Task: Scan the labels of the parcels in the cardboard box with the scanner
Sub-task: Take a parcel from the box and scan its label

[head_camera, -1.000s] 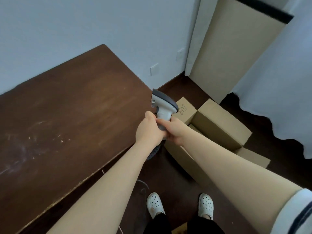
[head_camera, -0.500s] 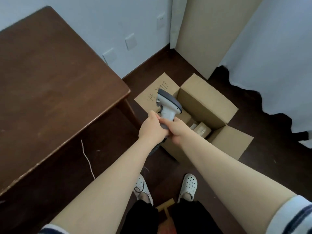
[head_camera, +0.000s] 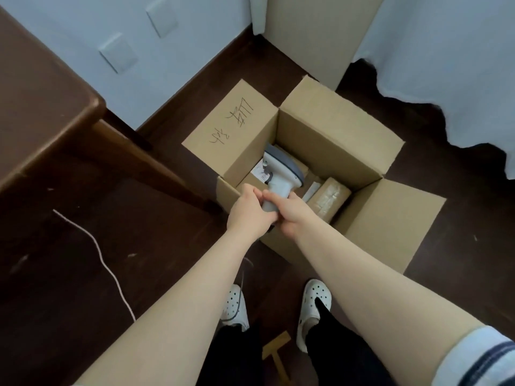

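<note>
A dark wooden floor (head_camera: 459, 218) is spreading out below a pale wall (head_camera: 55, 29), with a brown table (head_camera: 41, 107) standing at the left and a white curtain (head_camera: 446, 65) hanging at the right. Just ahead of the person's white clogs (head_camera: 235, 306), the cardboard box (head_camera: 334, 140) is sitting on the floor with its flaps folded open.

Both hands are meeting over its near edge. The left hand (head_camera: 248, 215) and the right hand (head_camera: 295, 215) are each curling their fingers around the handle of the grey-and-white scanner (head_camera: 281, 174), whose head is pointing down into the box.

Inside, a tape-wrapped brown parcel (head_camera: 331, 196) is lying near a white label (head_camera: 260, 171). The scanner head is hiding the rest, so the number of parcels is unclear.

The scanner is looking light and rigid, best held by that pistol handle. The parcels are probably light and stiff with slick tape, so gripping them by the edges seems wise.
</note>
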